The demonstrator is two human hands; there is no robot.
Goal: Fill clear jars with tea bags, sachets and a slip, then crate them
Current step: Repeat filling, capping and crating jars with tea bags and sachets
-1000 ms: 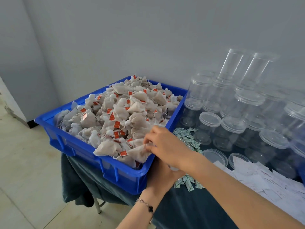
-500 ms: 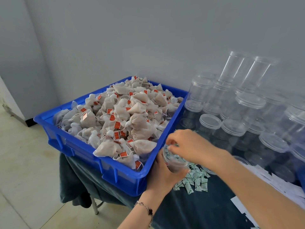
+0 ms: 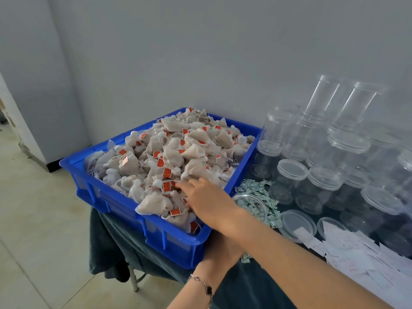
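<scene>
A blue crate on the left end of the table is heaped with tea bags carrying red tags. My right hand reaches over the crate's near corner, its fingers stretched out and touching the bags. Below my right forearm, my left hand is mostly hidden; it holds a clear jar just right of the crate, with only the open rim showing. A pile of small green-and-white sachets lies behind the jar. White paper slips are spread at the right.
Several empty clear jars, some lidded and stacked, crowd the table's back right against the wall. Loose lids lie near the slips. A dark cloth covers the table, whose edge drops to tiled floor on the left.
My right hand left the jar mouth and moved left into the crate onto the tea bags. My left hand kept the jar beside the crate.
</scene>
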